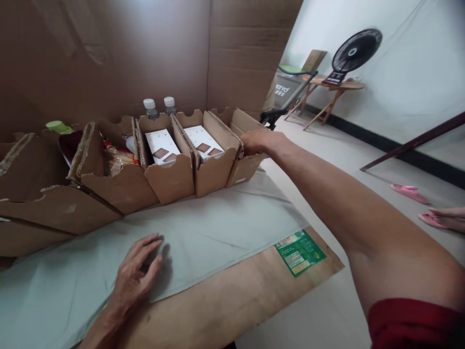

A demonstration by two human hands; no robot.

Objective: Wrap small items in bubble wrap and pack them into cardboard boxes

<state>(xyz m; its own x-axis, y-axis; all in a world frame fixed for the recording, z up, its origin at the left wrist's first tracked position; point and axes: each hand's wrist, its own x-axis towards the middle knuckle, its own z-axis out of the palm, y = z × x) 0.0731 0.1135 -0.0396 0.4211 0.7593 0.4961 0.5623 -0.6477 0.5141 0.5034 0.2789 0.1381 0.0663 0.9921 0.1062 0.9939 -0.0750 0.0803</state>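
My right hand [258,141] reaches far forward and curls over the edge of the rightmost cardboard bin [245,167] in a row of open bins; its fingertips are hidden inside. My left hand [136,274] rests flat on the pale cloth [203,228], fingers spread, holding nothing. The two bins to the left hold white packets with brown squares [162,146] [203,140]. Another bin [119,186] holds orange wrapped goods.
Two capped bottles [149,107] stand behind the bins against a cardboard wall. A green label [300,252] sits on the wooden board's corner. At right are bare floor, a black fan [355,48] on a wooden table, pink slippers [409,192] and another person's foot.
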